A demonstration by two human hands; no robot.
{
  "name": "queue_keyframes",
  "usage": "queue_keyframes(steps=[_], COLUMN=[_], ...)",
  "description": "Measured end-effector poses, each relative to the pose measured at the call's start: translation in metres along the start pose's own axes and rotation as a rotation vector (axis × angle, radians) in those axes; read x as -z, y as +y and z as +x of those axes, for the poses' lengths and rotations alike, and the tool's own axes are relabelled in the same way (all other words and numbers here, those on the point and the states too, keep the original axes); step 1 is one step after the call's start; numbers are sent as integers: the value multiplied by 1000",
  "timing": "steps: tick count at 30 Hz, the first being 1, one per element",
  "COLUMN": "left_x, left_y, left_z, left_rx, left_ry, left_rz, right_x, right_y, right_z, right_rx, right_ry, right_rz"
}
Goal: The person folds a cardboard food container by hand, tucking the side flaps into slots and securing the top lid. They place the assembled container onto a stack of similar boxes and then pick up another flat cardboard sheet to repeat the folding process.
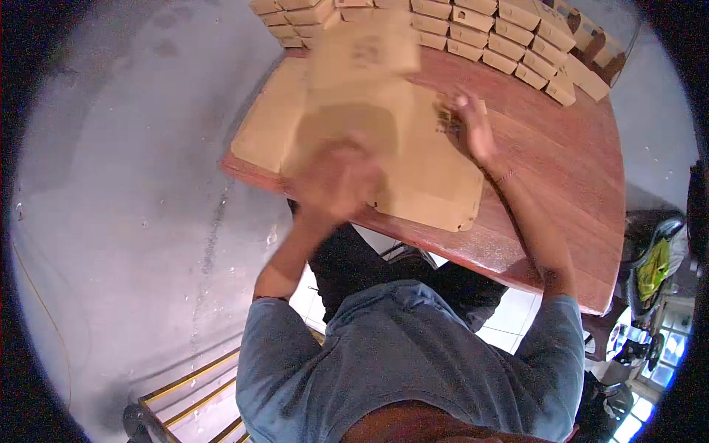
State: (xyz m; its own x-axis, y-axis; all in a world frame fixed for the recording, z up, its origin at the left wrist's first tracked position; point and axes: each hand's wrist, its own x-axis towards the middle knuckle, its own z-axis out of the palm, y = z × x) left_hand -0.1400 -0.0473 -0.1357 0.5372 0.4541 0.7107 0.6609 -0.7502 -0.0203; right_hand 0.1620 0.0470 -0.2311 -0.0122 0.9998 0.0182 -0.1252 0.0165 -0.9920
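Note:
A large flat sheet of brown cardboard (436,177) lies over the near left part of the reddish wooden table (561,170), with dark print near its right side. Another piece of cardboard (362,59), blurred by motion, stands up at the far side of the sheet. My left hand (340,177) is over the sheet's near left part, its fingers smeared by motion. At the sheet's right edge, beside the dark print, is my right hand (476,129), its fingers stretched out and its thumb side toward the cardboard.
Stacked brown cardboard boxes (487,37) line the table's far edge, several rows wide. A grey wall (133,162) is close on the left. A rack with yellow bars (196,380) is at the lower left. A yellow-green item (651,269) is at the right.

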Motion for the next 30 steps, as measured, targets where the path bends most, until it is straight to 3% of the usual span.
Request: queue_keyframes(steps=[1,3,5,6,8,9,11,12,14,15,16,18,19,20,21,22,25,27,30], left_x=[-23,-43,-64,-73,-80,-80,-81,-79,-71,-67,-66,-56,-45,-35,-28,-16,5,11,5], left_y=[23,70,82,85,88,89,91,91,93,93,86,55,40,27,-8,-26,-82,-102,-123], left_z=[-13,-12,-24,-30,-34,-35,-34,-34,-29,-29,-30,-37,-44,-41,-38,-44,-51,-57,-76], left_rx=[-77,1,-124,-247,-251,-250,-222,-195,-139,-87,-86,-16,110,225,200,354,407,460,541], left_ry=[-51,37,-51,-140,-138,-137,-122,-102,-129,-148,-151,-135,-139,-15,66,35,-17,-265,-316], left_rz=[-71,-398,-378,-336,-366,-383,-437,-494,-569,-648,-656,-528,-410,-356,-334,-141,41,337,240], right_x=[4,13,34,35,17,21,30,24,12,3,-6,-18,-14,-10,-7,-6,-5,-6,-9], right_y=[-7,-25,-24,-24,-50,-45,-28,-29,-36,-37,-37,-33,-27,-17,-11,-8,-5,-8,-11], right_z=[3,9,19,20,5,7,16,13,-2,-9,-16,-27,-27,-22,-19,-18,-18,-19,-20], right_rx=[-3,-37,-72,-54,-94,-95,203,200,551,548,623,701,686,590,499,495,494,474,439], right_ry=[9,30,83,115,253,254,153,148,87,87,7,-57,-53,-180,-305,-307,-356,-357,-358], right_rz=[-12,539,497,390,17,18,-416,-411,-1004,-1005,-1215,-1499,-1504,-1455,-1398,-1399,-1382,-1393,-1391])
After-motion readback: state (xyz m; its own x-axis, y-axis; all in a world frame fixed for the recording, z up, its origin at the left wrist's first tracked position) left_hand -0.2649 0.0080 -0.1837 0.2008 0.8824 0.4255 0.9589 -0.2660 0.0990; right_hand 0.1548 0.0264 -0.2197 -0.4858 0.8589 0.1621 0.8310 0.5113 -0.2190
